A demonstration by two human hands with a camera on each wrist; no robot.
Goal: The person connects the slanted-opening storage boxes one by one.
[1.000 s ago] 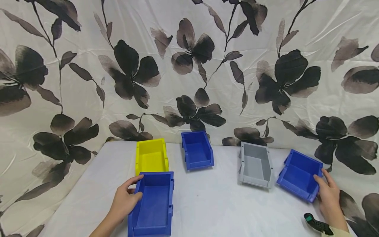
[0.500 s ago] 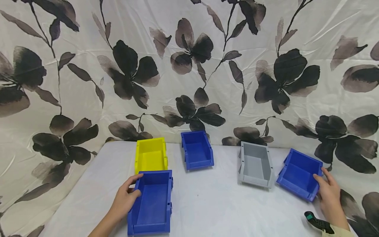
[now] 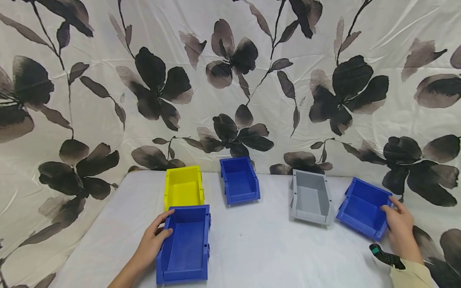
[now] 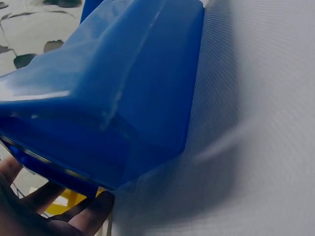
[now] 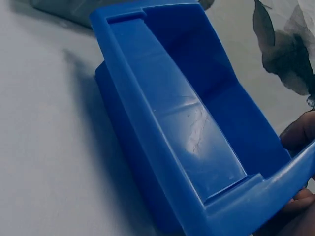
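My left hand (image 3: 153,242) grips the left wall of a long blue storage bin (image 3: 185,248) at the front left of the table, thumb over the rim. In the left wrist view that bin (image 4: 142,83) shows its outer side, with fingertips (image 4: 101,209) at its back edge. On the far right my right hand (image 3: 400,224) pinches the right wall of a shorter blue bin (image 3: 363,210), which sits at an angle. The right wrist view shows this bin (image 5: 172,108) from its front, fingers partly hidden behind its wall.
A yellow bin (image 3: 183,186) stands directly behind the long blue one, its front hidden. Another blue bin (image 3: 239,182) is at the back middle, and a grey bin (image 3: 311,198) stands left of the right-hand bin. The white table (image 3: 263,248) meets a floral curtain (image 3: 230,80) behind.
Both hands keep their grips. The long blue bin shifts very slightly; otherwise the whole view drifts a little upward in the frame.
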